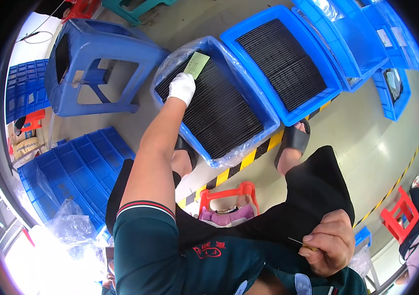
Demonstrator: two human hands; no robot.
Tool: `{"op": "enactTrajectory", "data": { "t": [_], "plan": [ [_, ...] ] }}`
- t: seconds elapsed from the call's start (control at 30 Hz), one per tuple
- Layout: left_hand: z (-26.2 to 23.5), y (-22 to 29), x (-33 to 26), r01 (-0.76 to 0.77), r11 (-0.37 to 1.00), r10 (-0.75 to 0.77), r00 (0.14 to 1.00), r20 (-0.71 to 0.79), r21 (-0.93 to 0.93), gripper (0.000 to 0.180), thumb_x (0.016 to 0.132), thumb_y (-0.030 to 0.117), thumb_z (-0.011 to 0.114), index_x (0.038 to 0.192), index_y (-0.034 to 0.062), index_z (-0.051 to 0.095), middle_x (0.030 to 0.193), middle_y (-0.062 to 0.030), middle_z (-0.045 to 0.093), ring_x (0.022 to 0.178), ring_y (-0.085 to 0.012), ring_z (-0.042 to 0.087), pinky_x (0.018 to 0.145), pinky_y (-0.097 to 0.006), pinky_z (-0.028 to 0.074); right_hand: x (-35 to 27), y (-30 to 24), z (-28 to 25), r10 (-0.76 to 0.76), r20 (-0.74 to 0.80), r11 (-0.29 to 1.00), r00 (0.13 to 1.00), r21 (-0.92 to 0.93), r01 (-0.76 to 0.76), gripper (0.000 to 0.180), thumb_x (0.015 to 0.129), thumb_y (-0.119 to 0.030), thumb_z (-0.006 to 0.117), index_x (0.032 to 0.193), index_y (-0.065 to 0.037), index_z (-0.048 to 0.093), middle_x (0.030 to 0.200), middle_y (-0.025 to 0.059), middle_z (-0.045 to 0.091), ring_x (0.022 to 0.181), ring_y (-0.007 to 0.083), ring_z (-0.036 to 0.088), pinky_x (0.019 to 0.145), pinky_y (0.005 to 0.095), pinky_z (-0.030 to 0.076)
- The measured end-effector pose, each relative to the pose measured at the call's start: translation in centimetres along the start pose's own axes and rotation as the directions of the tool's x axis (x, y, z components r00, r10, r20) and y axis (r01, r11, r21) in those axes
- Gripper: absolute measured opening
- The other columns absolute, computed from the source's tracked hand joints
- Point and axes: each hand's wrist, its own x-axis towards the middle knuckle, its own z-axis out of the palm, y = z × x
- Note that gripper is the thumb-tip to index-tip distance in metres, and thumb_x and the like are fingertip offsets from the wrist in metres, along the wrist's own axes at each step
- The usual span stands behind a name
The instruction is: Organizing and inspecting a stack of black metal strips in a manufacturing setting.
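My left hand (182, 88), in a white glove, reaches out over a blue crate (243, 69) lined with clear plastic. Its fingers close on the lower end of a pale green paper card (197, 65). Beneath the card, long thin black strips (222, 110) lie in close parallel rows in the crate. My bare right hand (330, 241) is held near my right thigh, fingers curled around a small tool with a thin pointed metal tip (295, 240). Only a bit of its yellowish handle shows; the rest is hidden in my fist.
To the right, a second blue crate (335, 81) holds more black strips. Stacked blue crates (357, 44) stand beyond it. A blue plastic stool (140, 54) is at the far left, with blue crates (79, 167) nearer. Yellow-black tape (249, 160) marks the floor.
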Motion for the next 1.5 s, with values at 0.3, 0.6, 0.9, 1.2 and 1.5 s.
{"op": "enactTrajectory", "data": {
  "t": [0.3, 0.6, 0.9, 1.2, 1.5],
  "plan": [
    [-0.7, -1.2, 0.4, -0.075, 0.987, 0.081, 0.996, 0.038, -0.142, 0.017, 0.091, 0.011, 0.045, 0.095, -0.0015, 0.056, 0.088, -0.0195, 0.063, 0.075, -0.0308, 0.069, 0.062, -0.041, 0.058, -0.2, -0.2, -0.1, -0.006, -0.019, 1.000, 1.000, -0.003, 0.006, 0.026, 0.069, -0.026, 0.083, 0.083, -0.008, 0.071, 0.073, 0.0053, 0.061, 0.064, 0.0196, 0.055, 0.055, 0.0292, 0.043],
    [-3.2, -3.4, 0.4, -0.012, 0.956, 0.093, 0.959, 0.267, -0.292, 0.028, 0.085, 0.013, 0.062, 0.109, 0.0035, 0.050, 0.106, -0.0229, 0.060, 0.097, -0.0391, 0.065, 0.084, -0.049, 0.052, -0.5, 0.0, -0.4, -0.006, -0.012, 1.000, 1.000, 0.011, 0.007, 0.025, 0.070, -0.026, 0.083, 0.083, -0.008, 0.071, 0.073, 0.0044, 0.062, 0.065, 0.0193, 0.055, 0.055, 0.0288, 0.043],
    [-3.9, -1.5, -2.7, 0.359, 0.903, -0.302, 0.921, 0.245, -0.237, 0.047, 0.079, 0.014, 0.066, 0.121, 0.0017, 0.050, 0.113, -0.0205, 0.058, 0.107, -0.0381, 0.059, 0.091, -0.047, 0.050, -0.5, -0.2, -0.9, 0.023, 0.042, 0.999, 0.999, 0.022, -0.024, 0.025, 0.068, -0.022, 0.085, 0.085, -0.010, 0.071, 0.076, 0.0045, 0.060, 0.067, 0.0190, 0.054, 0.055, 0.0284, 0.043],
    [-1.7, -3.7, -2.5, -0.015, 0.987, 0.040, 0.987, 0.156, -0.162, 0.026, 0.082, 0.007, 0.056, 0.106, -0.0036, 0.055, 0.102, -0.0208, 0.063, 0.088, -0.0335, 0.066, 0.080, -0.040, 0.055, -0.3, -0.2, -0.3, 0.039, 0.060, 0.999, 0.997, 0.008, -0.039, 0.027, 0.069, -0.026, 0.085, 0.085, -0.010, 0.071, 0.076, 0.0050, 0.061, 0.067, 0.0188, 0.055, 0.056, 0.0283, 0.043],
    [-0.2, -3.6, -2.1, -0.019, 0.974, 0.069, 0.974, 0.214, -0.226, 0.031, 0.078, 0.004, 0.059, 0.107, -0.0033, 0.051, 0.098, -0.0222, 0.062, 0.088, -0.0362, 0.067, 0.078, -0.044, 0.055, -0.2, -0.4, -0.1, 0.015, 0.044, 1.000, 0.999, -0.001, -0.015, 0.028, 0.068, -0.026, 0.085, 0.085, -0.009, 0.071, 0.074, 0.0047, 0.061, 0.066, 0.0189, 0.055, 0.056, 0.0284, 0.043]
  ]
}}
